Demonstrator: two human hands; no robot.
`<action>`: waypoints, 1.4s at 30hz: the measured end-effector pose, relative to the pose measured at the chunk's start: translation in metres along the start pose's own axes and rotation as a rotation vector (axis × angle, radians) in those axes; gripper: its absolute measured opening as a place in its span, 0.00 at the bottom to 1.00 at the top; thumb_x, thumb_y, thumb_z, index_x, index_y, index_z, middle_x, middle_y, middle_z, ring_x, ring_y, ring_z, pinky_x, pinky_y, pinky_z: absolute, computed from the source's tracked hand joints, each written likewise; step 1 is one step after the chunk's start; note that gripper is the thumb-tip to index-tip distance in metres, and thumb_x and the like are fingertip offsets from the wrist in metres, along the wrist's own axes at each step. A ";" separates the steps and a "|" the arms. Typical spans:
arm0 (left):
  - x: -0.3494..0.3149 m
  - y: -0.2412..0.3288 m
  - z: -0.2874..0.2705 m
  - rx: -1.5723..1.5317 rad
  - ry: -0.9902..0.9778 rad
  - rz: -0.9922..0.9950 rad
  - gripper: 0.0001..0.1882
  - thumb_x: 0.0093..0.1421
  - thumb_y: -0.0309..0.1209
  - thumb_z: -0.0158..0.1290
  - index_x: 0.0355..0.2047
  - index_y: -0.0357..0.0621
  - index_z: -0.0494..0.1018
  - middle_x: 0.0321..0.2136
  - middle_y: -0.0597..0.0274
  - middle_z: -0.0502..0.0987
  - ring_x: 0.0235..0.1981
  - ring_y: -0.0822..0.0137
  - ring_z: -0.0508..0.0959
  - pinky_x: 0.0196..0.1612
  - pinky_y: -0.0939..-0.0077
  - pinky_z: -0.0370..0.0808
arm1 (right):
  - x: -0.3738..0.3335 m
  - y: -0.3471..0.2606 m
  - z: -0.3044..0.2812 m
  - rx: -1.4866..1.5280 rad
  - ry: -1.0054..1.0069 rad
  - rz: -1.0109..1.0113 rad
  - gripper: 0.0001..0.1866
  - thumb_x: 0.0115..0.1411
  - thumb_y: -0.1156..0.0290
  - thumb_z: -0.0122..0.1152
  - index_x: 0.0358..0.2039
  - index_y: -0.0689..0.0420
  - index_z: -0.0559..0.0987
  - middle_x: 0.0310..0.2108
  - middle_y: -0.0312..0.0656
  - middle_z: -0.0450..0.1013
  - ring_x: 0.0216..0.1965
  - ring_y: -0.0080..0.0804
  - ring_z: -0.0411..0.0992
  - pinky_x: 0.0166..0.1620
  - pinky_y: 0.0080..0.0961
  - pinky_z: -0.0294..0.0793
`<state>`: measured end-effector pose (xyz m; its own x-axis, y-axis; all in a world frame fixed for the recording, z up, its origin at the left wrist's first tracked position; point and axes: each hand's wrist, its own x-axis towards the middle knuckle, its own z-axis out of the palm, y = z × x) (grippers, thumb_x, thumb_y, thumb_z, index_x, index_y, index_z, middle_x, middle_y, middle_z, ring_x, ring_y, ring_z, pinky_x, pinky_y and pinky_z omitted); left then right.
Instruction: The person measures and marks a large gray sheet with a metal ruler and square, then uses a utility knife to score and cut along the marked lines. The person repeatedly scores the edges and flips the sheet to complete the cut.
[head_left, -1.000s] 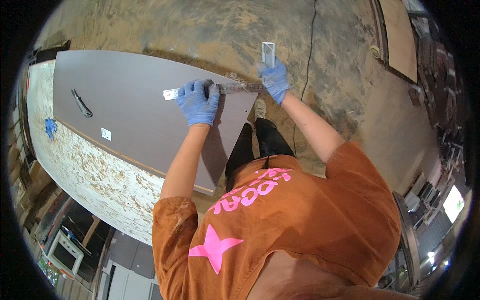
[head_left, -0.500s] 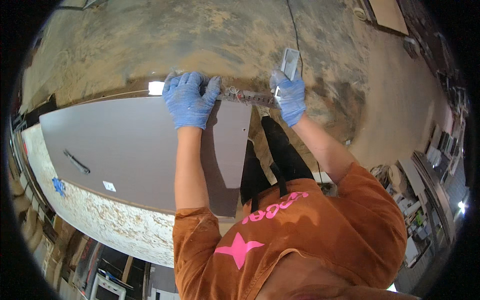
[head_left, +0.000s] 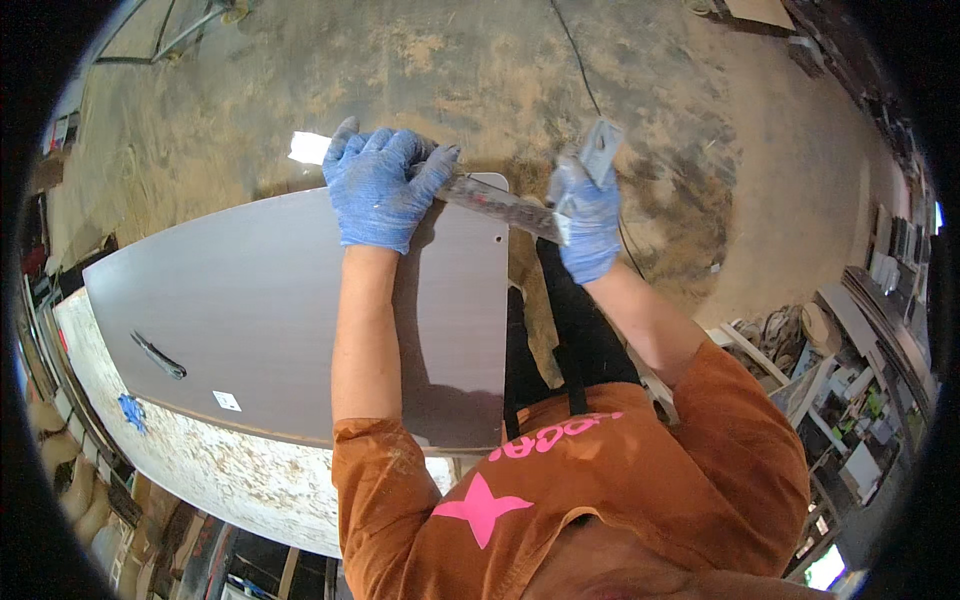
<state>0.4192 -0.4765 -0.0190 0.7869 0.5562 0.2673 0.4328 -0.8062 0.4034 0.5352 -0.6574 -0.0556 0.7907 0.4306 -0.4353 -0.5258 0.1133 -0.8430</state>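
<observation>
My left hand [head_left: 382,190], in a blue glove, is closed over a long, narrow grey strip [head_left: 495,200] at the far edge of a grey board [head_left: 250,310]. A white end piece [head_left: 308,148] sticks out left of this hand; whether it belongs to the strip I cannot tell. The strip slants nearer to me toward the right, past the board's corner. At its right end my right hand [head_left: 585,220], also gloved, is closed around a light grey slotted piece [head_left: 600,150] that stands up past the fingers. Its kind, and how it joins the strip, is hidden.
A black-handled knife-like tool [head_left: 158,355] and a white label [head_left: 227,400] lie on the board. Beneath it shows a white, brown-flecked surface [head_left: 250,465] bearing a blue scrap [head_left: 131,413]. A black cable [head_left: 575,50] crosses the floor. Offcuts [head_left: 850,390] are piled at right.
The strip has tilted: its left end is farther from me, its right end nearer. My right hand has shifted slightly right and nearer with the slotted piece. Both hands keep their grip.
</observation>
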 end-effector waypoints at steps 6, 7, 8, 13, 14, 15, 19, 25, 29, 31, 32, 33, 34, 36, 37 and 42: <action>0.002 -0.003 0.007 -0.011 0.035 0.006 0.14 0.52 0.49 0.59 0.24 0.54 0.78 0.22 0.66 0.75 0.32 0.61 0.75 0.61 0.58 0.58 | 0.037 -0.034 -0.017 -0.230 -0.087 -0.119 0.15 0.57 0.64 0.63 0.41 0.57 0.72 0.23 0.34 0.70 0.23 0.20 0.69 0.25 0.19 0.70; 0.002 -0.002 0.008 -0.026 0.045 -0.002 0.14 0.52 0.49 0.59 0.25 0.54 0.79 0.23 0.66 0.75 0.33 0.61 0.75 0.61 0.58 0.58 | 0.043 -0.034 -0.011 -0.259 -0.086 -0.199 0.15 0.58 0.65 0.63 0.41 0.56 0.72 0.24 0.34 0.70 0.23 0.20 0.69 0.25 0.19 0.70; 0.002 -0.001 0.010 -0.041 0.055 -0.010 0.14 0.52 0.49 0.58 0.25 0.54 0.79 0.23 0.66 0.75 0.33 0.61 0.75 0.62 0.57 0.57 | 0.044 -0.030 -0.010 -0.228 -0.080 -0.154 0.15 0.58 0.64 0.63 0.41 0.56 0.72 0.24 0.34 0.70 0.23 0.20 0.69 0.25 0.19 0.70; 0.002 -0.003 0.007 -0.030 0.091 0.022 0.14 0.52 0.45 0.60 0.22 0.50 0.76 0.21 0.64 0.73 0.29 0.58 0.74 0.59 0.57 0.60 | 0.033 -0.017 0.002 -0.115 -0.024 -0.196 0.10 0.58 0.70 0.63 0.38 0.58 0.74 0.24 0.34 0.70 0.23 0.21 0.69 0.25 0.19 0.69; 0.001 -0.003 0.007 -0.038 0.099 0.016 0.14 0.52 0.46 0.59 0.21 0.50 0.76 0.21 0.64 0.72 0.30 0.58 0.73 0.59 0.57 0.60 | 0.032 -0.018 0.002 -0.123 -0.029 -0.230 0.10 0.57 0.70 0.63 0.38 0.58 0.74 0.24 0.34 0.70 0.23 0.21 0.69 0.25 0.19 0.69; 0.001 -0.003 0.006 -0.046 0.103 0.016 0.14 0.52 0.46 0.59 0.21 0.50 0.76 0.21 0.64 0.72 0.30 0.58 0.73 0.59 0.57 0.61 | 0.031 -0.018 0.002 -0.117 -0.016 -0.200 0.10 0.57 0.71 0.63 0.39 0.58 0.74 0.23 0.34 0.70 0.23 0.21 0.69 0.25 0.19 0.69; 0.004 0.000 0.009 -0.023 0.093 0.019 0.17 0.52 0.47 0.59 0.19 0.48 0.73 0.21 0.63 0.72 0.30 0.57 0.72 0.57 0.57 0.62 | 0.031 -0.010 -0.004 -0.056 0.006 -0.183 0.10 0.57 0.71 0.63 0.39 0.58 0.74 0.23 0.33 0.70 0.23 0.20 0.69 0.25 0.19 0.69; 0.009 -0.003 0.015 0.054 0.068 -0.052 0.20 0.51 0.49 0.59 0.16 0.47 0.71 0.19 0.61 0.72 0.29 0.55 0.72 0.47 0.59 0.66 | 0.024 0.000 -0.002 -0.046 0.061 -0.159 0.10 0.56 0.71 0.63 0.37 0.56 0.74 0.23 0.33 0.70 0.23 0.20 0.68 0.26 0.19 0.69; 0.010 -0.007 0.015 0.172 0.021 -0.071 0.20 0.51 0.50 0.57 0.15 0.48 0.73 0.18 0.61 0.72 0.29 0.55 0.72 0.43 0.58 0.66 | 0.001 0.014 0.028 0.026 0.144 -0.105 0.09 0.56 0.70 0.62 0.37 0.56 0.74 0.29 0.33 0.70 0.29 0.21 0.68 0.32 0.21 0.69; 0.010 -0.006 0.012 0.178 0.002 -0.061 0.20 0.51 0.49 0.57 0.13 0.48 0.73 0.17 0.62 0.72 0.27 0.54 0.72 0.44 0.58 0.67 | -0.002 0.020 0.031 0.088 0.131 -0.080 0.10 0.56 0.69 0.62 0.38 0.55 0.74 0.29 0.31 0.69 0.30 0.21 0.67 0.34 0.20 0.68; 0.010 -0.003 0.010 0.168 0.013 -0.044 0.19 0.51 0.49 0.58 0.14 0.48 0.73 0.18 0.62 0.73 0.28 0.54 0.73 0.46 0.58 0.67 | -0.002 0.017 0.030 0.078 0.117 -0.109 0.10 0.56 0.70 0.62 0.38 0.55 0.73 0.29 0.31 0.69 0.30 0.21 0.67 0.33 0.20 0.68; 0.008 -0.001 0.008 0.154 0.016 -0.033 0.18 0.50 0.48 0.59 0.15 0.49 0.74 0.19 0.62 0.73 0.28 0.54 0.73 0.47 0.58 0.67 | -0.003 0.015 0.028 0.061 0.107 -0.132 0.10 0.56 0.70 0.63 0.38 0.55 0.73 0.30 0.31 0.69 0.30 0.21 0.67 0.33 0.20 0.68; 0.005 0.001 0.007 0.139 0.019 -0.022 0.17 0.50 0.48 0.59 0.16 0.49 0.75 0.20 0.62 0.74 0.29 0.54 0.74 0.49 0.57 0.67 | -0.006 0.014 0.027 0.044 0.097 -0.154 0.10 0.56 0.70 0.63 0.38 0.54 0.72 0.30 0.31 0.69 0.29 0.21 0.67 0.33 0.20 0.68; -0.011 0.005 0.008 -0.102 0.035 0.186 0.15 0.50 0.47 0.60 0.21 0.51 0.77 0.22 0.62 0.75 0.31 0.56 0.75 0.54 0.56 0.66 | -0.009 0.008 -0.001 0.049 0.068 -0.119 0.10 0.56 0.70 0.63 0.36 0.54 0.72 0.28 0.32 0.69 0.28 0.20 0.67 0.32 0.21 0.68; -0.019 0.015 0.008 -0.103 0.053 0.256 0.14 0.50 0.48 0.60 0.24 0.51 0.78 0.25 0.62 0.76 0.33 0.56 0.76 0.56 0.55 0.65 | -0.009 0.007 -0.018 0.040 0.065 -0.150 0.10 0.56 0.70 0.63 0.36 0.54 0.72 0.27 0.32 0.69 0.27 0.21 0.67 0.31 0.22 0.68; -0.014 0.017 0.006 -0.129 -0.043 0.134 0.16 0.49 0.46 0.62 0.18 0.49 0.76 0.20 0.62 0.73 0.26 0.56 0.72 0.37 0.62 0.69 | -0.023 0.015 -0.017 0.058 0.179 -0.127 0.11 0.54 0.70 0.64 0.34 0.56 0.71 0.23 0.33 0.69 0.23 0.21 0.67 0.27 0.20 0.67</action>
<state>0.4181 -0.4994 -0.0217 0.8527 0.4347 0.2898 0.2656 -0.8384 0.4760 0.5142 -0.6808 -0.0633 0.8921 0.2446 -0.3798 -0.4311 0.2098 -0.8776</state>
